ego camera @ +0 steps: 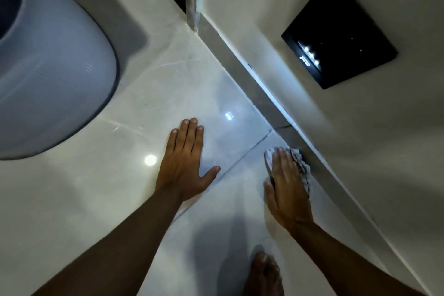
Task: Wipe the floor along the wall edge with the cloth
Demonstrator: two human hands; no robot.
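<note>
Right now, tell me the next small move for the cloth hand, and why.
Probably slide the right hand and cloth forward along the skirting toward the corner. The hand presses the cloth flat on the floor beside the skirting, the left hand lies flat as a brace, and the edge runs on ahead.

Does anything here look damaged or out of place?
Only the wall corner at the far end of the skirting: its edge looks rough and patchy, perhaps chipped or smeared. No spills show on the floor.

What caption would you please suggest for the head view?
Right hand presses cloth beside skirting; left hand braces flat on floor.
</note>
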